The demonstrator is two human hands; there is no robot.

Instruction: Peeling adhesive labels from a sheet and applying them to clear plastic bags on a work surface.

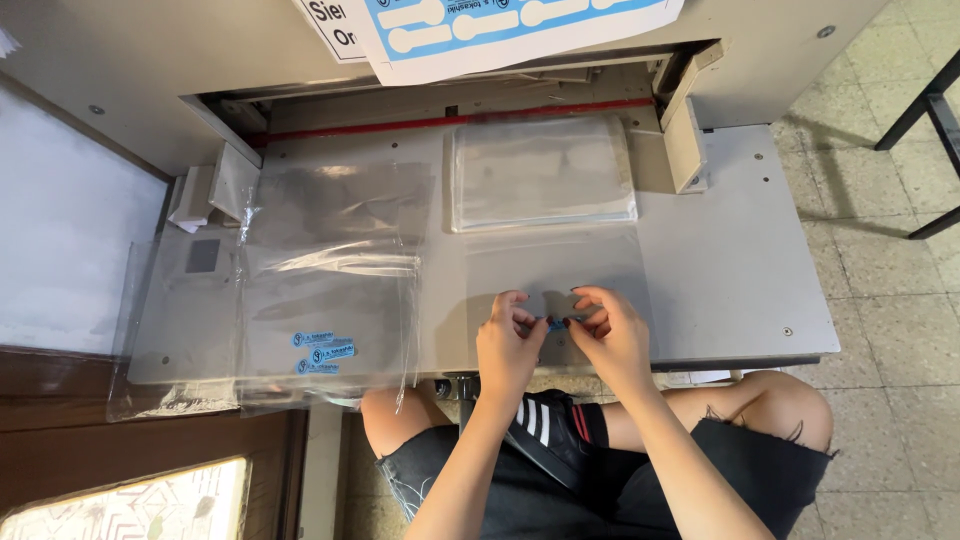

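pinching a small blue sticker (556, 323) between fingertips, the left hand (508, 343) and right hand (612, 335) meet near the front edge of the grey metal surface (730, 260), fingers curled narrow around the little strip. the sticker sits right between the two hands, above a clear plastic bag (550, 270) that lies flat under them. just beyond that bag, further from the body, a neat stack of clear bags (542, 172) rests against the back of the machine, close to a red line (450, 120) that runs along its opening. to the left, loose clear bags (330, 270) overlap one another and hang over the surface's front edge; a few blue stickers (322, 352) lie on them near the front. a sheet of blue-and-white labels (500, 25) hangs above the machine. below the surface, bare knees, dark shorts and a black shoe with white stripes (545, 425) show.
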